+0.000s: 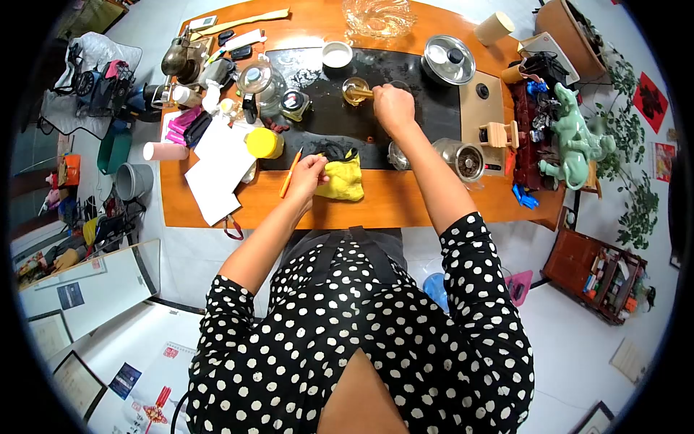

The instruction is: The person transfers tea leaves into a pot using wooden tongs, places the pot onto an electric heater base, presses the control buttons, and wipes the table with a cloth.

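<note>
My right hand (395, 112) reaches over the dark tea tray (325, 123), its fingers closed round a short tan handle (366, 94). The handle's other end meets a small glass cup (353, 90) with amber colouring; whether the two are one piece I cannot tell. Near the front edge of the tray, my left hand (309, 175) is closed in a pinch. It lies between an orange pen (290, 173) and a folded yellow cloth (343, 179), close to the cloth's edge. What its fingertips hold is too small to make out.
A white bowl (337, 54), a lidded metal pot (447, 60) and a yellow-lidded jar (264, 143) surround the work area. Glass jars (463, 160) stand by my right forearm. White paper (215, 171) lies left; a green figurine (571, 137) stands right.
</note>
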`<state>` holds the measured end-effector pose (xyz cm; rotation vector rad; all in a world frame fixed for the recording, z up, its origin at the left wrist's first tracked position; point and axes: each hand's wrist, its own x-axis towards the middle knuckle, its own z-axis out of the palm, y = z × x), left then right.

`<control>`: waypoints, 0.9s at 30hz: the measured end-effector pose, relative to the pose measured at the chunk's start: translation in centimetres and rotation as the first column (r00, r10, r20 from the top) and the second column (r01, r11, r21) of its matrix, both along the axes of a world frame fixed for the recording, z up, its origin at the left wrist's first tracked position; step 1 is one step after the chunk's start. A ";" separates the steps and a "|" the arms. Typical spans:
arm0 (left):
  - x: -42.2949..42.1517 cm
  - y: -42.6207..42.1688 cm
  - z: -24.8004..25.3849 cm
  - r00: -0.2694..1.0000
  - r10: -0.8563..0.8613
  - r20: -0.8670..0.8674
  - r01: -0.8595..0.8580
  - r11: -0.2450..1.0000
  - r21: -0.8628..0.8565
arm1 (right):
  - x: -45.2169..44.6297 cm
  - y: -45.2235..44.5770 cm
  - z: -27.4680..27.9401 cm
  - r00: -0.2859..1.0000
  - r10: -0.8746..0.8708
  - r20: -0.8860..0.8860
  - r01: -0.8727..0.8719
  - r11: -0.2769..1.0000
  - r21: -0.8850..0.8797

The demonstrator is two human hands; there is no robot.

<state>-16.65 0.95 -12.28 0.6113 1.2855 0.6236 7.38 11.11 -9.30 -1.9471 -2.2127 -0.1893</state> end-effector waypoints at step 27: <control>2.7 1.2 -0.5 0.991 -0.131 0.027 0.131 0.991 -0.023 | -1.5 2.1 2.5 0.994 -0.099 0.046 0.107 0.962 -0.252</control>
